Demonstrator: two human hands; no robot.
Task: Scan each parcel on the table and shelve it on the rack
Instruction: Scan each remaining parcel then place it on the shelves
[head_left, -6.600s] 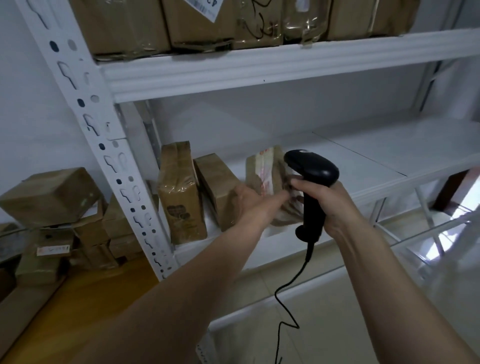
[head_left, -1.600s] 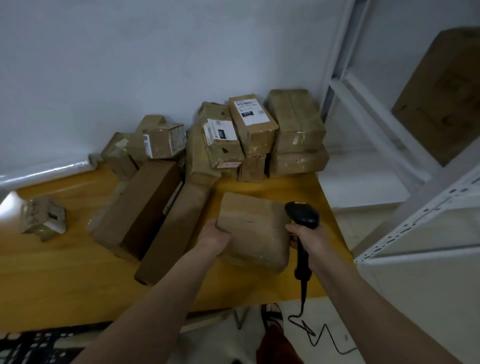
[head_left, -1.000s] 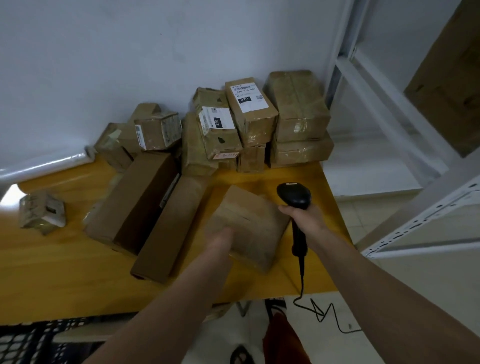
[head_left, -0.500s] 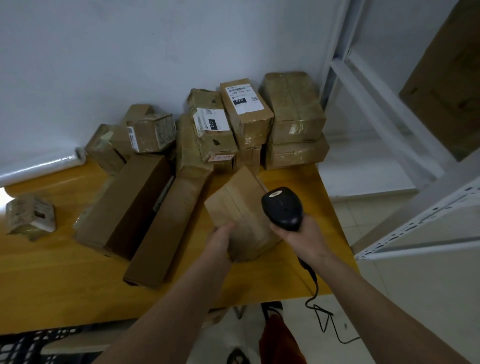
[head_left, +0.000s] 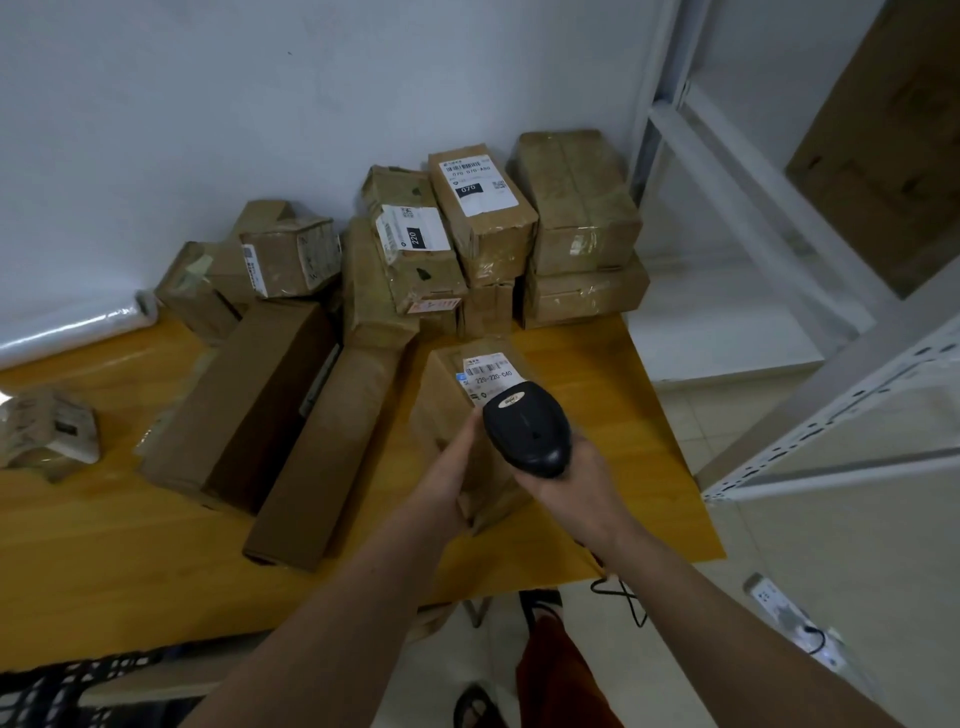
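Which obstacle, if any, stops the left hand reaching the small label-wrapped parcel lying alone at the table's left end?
Probably not as things stand: the left hand grips the labelled brown cardboard parcel being scanned. The small parcel itself lies unobstructed.

Left hand (head_left: 451, 480) grips the parcel (head_left: 457, 415), tipped up on the wooden table (head_left: 130, 561) with its white label (head_left: 485, 375) facing up. Right hand (head_left: 576, 486) holds the black scanner (head_left: 527, 428), head just above that label and hiding its near end. Behind the parcel, a stack of boxes (head_left: 488, 228) leans on the wall. Left of the parcel, two long cartons (head_left: 280, 415) lie side by side. Right of the parcel, off the table, stands the white rack (head_left: 810, 431).
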